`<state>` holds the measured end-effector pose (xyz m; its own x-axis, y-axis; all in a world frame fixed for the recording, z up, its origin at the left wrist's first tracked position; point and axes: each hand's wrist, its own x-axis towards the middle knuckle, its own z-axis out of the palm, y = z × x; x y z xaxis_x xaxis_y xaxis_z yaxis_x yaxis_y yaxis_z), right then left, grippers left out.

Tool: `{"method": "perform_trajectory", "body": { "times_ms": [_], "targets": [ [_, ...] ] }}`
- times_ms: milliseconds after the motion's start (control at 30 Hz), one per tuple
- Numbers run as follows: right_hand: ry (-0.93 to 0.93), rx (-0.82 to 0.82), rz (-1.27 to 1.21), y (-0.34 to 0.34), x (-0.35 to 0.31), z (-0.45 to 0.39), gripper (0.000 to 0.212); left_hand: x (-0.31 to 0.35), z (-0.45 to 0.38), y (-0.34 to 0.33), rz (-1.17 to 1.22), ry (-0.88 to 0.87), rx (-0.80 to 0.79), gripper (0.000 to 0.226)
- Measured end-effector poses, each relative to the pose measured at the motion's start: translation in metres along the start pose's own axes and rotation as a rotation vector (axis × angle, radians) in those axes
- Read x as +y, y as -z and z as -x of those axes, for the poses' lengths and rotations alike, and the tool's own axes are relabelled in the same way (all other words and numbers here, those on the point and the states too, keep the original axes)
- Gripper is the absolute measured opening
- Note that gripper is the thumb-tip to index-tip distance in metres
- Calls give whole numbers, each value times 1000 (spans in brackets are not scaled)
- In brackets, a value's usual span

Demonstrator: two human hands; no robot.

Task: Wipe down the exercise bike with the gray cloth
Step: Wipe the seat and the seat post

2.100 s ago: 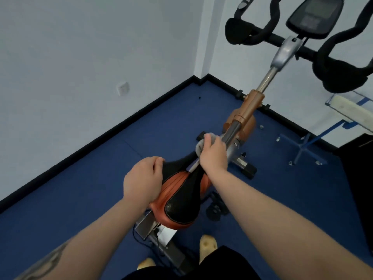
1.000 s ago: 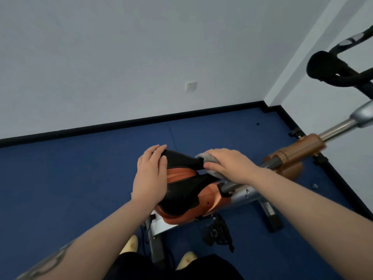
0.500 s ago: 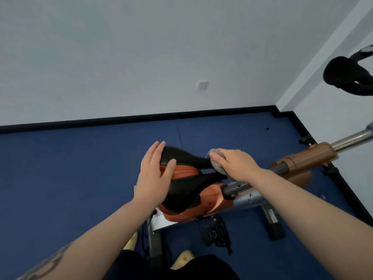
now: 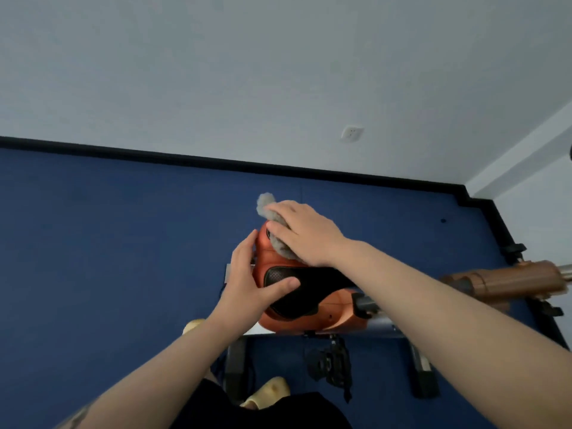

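The exercise bike's saddle [image 4: 309,283], black on top with orange sides, is at the centre of the head view. My right hand [image 4: 303,233] lies flat on the gray cloth [image 4: 266,205] and presses it onto the saddle's far orange edge; a tuft of cloth sticks out beyond my fingertips. My left hand [image 4: 244,286] rests against the saddle's left end, fingers straight along the orange side and thumb across the black top. The orange frame tube [image 4: 501,281] runs off to the right; the handlebars are out of view.
Below the saddle are a black pedal [image 4: 331,363] and the bike's floor bars [image 4: 421,376]. My feet in yellow slippers [image 4: 269,391] stand on the blue floor beside them. A white wall with a socket [image 4: 351,133] and black baseboard lies ahead.
My right hand has slid the cloth from the saddle's nose to its wide orange end. My left hand has shifted to that end's left side. The view has swung left, losing the handlebars.
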<state>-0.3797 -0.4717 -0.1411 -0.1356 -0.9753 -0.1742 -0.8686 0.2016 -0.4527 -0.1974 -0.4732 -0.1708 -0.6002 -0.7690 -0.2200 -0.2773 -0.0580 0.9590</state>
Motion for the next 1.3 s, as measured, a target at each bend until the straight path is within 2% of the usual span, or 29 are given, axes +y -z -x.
{"method": "perform_trajectory", "body": {
  "times_ms": [67, 100, 167, 233, 267, 333, 367, 400, 433, 500, 533, 567, 600, 667, 700, 733, 767, 833, 900, 967, 1033, 1067, 1100, 1133, 1200, 1233, 1300],
  "targets": [
    [150, -42, -38, 5, -1, -5, 37, 0, -1, 0, 2, 59, -35, 109],
    [125, -102, -124, 12, -1, -9, 34, 1, -2, 2, 5, 89, -72, 98],
    [-39, -163, -250, 20, 2, -21, 40, 3, -6, 6, 2, 155, -155, 83],
    [-125, -162, -133, 17, -8, -30, 45, 3, -7, 7, 25, 210, -200, 83],
    [-66, -118, -4, 10, -16, -30, 42, 3, -6, 7, 29, 227, -198, 84],
    [243, 6, 254, -5, -27, -21, 35, 2, -4, 4, 27, 214, -182, 83],
    [361, 5, 276, -7, -28, -17, 35, 3, -4, 4, 26, 202, -179, 80],
    [392, -44, 229, -2, -24, -20, 35, 3, -4, 4, 24, 205, -183, 74],
    [309, -110, 100, 6, -19, -25, 34, 4, -6, 5, 28, 221, -193, 67],
    [-53, -174, -187, 18, -5, -38, 36, 5, -8, 7, 48, 241, -232, 55],
    [-176, -173, -203, 20, -3, -41, 41, 6, -8, 8, 52, 245, -249, 55],
    [-195, -155, -148, 19, -5, -40, 44, 6, -8, 9, 53, 251, -263, 58],
    [-108, -113, -46, 13, -9, -37, 44, 6, -7, 9, 61, 248, -272, 60],
    [216, 27, 206, -4, -21, -25, 38, 6, -6, 9, 75, 226, -274, 64],
    [323, 58, 262, -10, -25, -22, 36, 6, -7, 8, 73, 220, -270, 68],
    [347, 31, 260, -10, -24, -24, 36, 6, -8, 8, 68, 219, -271, 72],
    [276, -30, 202, -4, -21, -31, 39, 6, -9, 8, 67, 222, -279, 73],
    [12, -173, -20, 8, -13, -44, 45, 5, -13, 10, 56, 230, -315, 71],
    [-127, -232, -43, 14, -11, -51, 51, 5, -17, 15, 4, 218, -375, 68],
    [-23, -180, 103, 7, -19, -45, 52, 6, -24, 20, -89, 166, -445, 62],
    [245, -65, 270, -3, -30, -29, 47, 9, -30, 25, -174, 123, -508, 65],
    [326, -58, 282, -2, -30, -25, 44, 11, -34, 27, -224, 107, -541, 69],
    [317, -85, 249, 3, -27, -25, 41, 12, -39, 29, -279, 103, -575, 70],
    [224, -124, 145, 10, -24, -25, 38, 14, -42, 32, -324, 114, -608, 66],
    [-114, -148, -142, 19, -16, -28, 42, 19, -51, 39, -396, 140, -687, 57],
    [-243, -112, -199, 18, -12, -28, 46, 22, -56, 44, -433, 140, -729, 58],
    [-265, 2, -94, 11, -17, -21, 45, 32, -68, 57, -564, 105, -806, 64]
  ]
}}
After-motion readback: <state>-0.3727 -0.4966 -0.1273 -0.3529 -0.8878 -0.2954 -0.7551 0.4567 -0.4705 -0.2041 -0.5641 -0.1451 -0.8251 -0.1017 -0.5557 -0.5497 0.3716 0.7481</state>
